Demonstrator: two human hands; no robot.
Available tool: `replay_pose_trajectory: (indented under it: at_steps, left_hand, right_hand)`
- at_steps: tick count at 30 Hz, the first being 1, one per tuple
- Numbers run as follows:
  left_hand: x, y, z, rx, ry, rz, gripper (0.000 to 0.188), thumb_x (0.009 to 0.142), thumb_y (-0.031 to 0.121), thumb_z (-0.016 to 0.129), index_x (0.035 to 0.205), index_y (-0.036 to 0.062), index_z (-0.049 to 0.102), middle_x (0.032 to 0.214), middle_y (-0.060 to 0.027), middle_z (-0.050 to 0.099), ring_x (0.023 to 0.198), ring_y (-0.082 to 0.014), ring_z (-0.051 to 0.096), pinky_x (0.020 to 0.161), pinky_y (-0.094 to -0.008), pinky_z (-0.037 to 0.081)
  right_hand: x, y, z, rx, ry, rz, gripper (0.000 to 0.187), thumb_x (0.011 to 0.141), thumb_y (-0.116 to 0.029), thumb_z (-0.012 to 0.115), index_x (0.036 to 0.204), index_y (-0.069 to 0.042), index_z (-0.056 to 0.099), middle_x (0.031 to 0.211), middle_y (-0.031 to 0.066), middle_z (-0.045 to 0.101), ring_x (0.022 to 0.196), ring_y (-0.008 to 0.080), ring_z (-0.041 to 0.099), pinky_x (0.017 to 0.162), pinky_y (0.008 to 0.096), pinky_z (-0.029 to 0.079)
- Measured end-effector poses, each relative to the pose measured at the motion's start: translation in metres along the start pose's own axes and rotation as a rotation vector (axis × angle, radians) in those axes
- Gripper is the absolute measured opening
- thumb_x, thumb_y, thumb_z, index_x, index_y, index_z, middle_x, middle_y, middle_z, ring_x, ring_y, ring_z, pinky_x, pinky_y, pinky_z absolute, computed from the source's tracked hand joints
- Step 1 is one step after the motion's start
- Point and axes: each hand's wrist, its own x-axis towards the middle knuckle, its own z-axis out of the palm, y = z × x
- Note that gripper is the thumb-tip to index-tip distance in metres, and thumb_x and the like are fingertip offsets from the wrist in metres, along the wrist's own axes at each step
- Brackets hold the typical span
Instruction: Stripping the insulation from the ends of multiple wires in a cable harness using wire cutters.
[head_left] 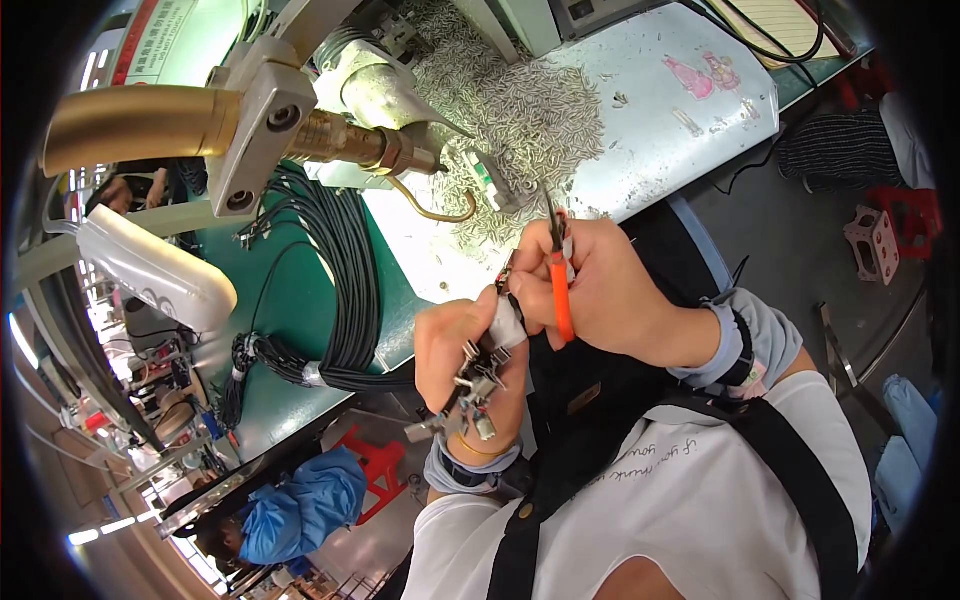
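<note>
My left hand (465,360) is closed around a bundle of short cable ends with metal connectors (480,380). Pale white wrapping (507,325) shows at the top of its grip. Just to the right, my right hand (600,275) is closed on an orange-handled hand tool (561,295) with thin, dark, pointed jaws aimed up and away from me. Whether it is a cutter or pliers cannot be made out. The right fingertips meet the far end of the left hand's bundle, where a small dark and red piece partly shows; the fingers hide the rest.
Beyond my hands, a metal tray (660,150) bears a heap of small silvery metal pieces (530,110). A machine with a brass-coloured tube (150,130) overhangs it. Coiled black cables (345,270) lie on the green table (290,400). Lower left, a person in blue (310,505) sits near a red stool (375,470).
</note>
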Motion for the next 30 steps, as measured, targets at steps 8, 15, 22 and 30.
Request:
replay_pose_trajectory:
  at_steps: [8, 15, 22, 30]
  left_hand:
    - [0.003, 0.004, -0.004, -0.542, 0.155, -0.550, 0.011, 0.076, -0.006, 0.057, 0.086, -0.0022, 0.054, 0.076, -0.0026, 0.050, 0.057, -0.0054, 0.045, 0.049, -0.0181, 0.035]
    - [0.003, 0.010, -0.003, -0.632, 0.164, -0.579, 0.010, 0.077, -0.005, 0.057, 0.085, -0.0020, 0.053, 0.074, -0.0018, 0.049, 0.053, -0.0024, 0.042, 0.046, -0.0160, 0.032]
    - [-0.004, 0.002, -0.002, -0.475, 0.129, -0.469, 0.011, 0.077, -0.005, 0.057, 0.086, -0.0022, 0.052, 0.073, -0.0029, 0.050, 0.051, -0.0044, 0.044, 0.044, -0.0178, 0.034]
    - [0.000, 0.004, -0.004, -0.669, 0.086, -0.647, 0.010, 0.079, -0.002, 0.056, 0.089, -0.0035, 0.053, 0.078, -0.0052, 0.052, 0.060, -0.0083, 0.049, 0.056, -0.0202, 0.040]
  right_hand:
    - [-0.011, 0.000, -0.016, -0.476, -0.009, -0.255, 0.011, 0.076, -0.003, 0.060, 0.071, -0.001, 0.050, 0.055, -0.0001, 0.052, 0.048, 0.0060, 0.045, 0.044, 0.0194, 0.035]
    - [-0.008, -0.002, -0.007, -0.157, 0.080, -0.166, 0.013, 0.081, -0.009, 0.059, 0.090, 0.000, 0.056, 0.056, 0.0016, 0.054, 0.043, 0.0056, 0.047, 0.041, 0.0176, 0.035]
    - [-0.002, -0.022, -0.004, 0.117, -0.029, 0.062, 0.016, 0.083, -0.011, 0.056, 0.095, 0.000, 0.056, 0.059, 0.0036, 0.057, 0.040, 0.0050, 0.046, 0.039, 0.0174, 0.035]
    - [-0.004, -0.006, -0.014, -0.037, -0.120, 0.141, 0.015, 0.083, -0.010, 0.056, 0.094, 0.000, 0.056, 0.057, 0.0031, 0.054, 0.044, 0.0065, 0.049, 0.038, 0.0196, 0.037]
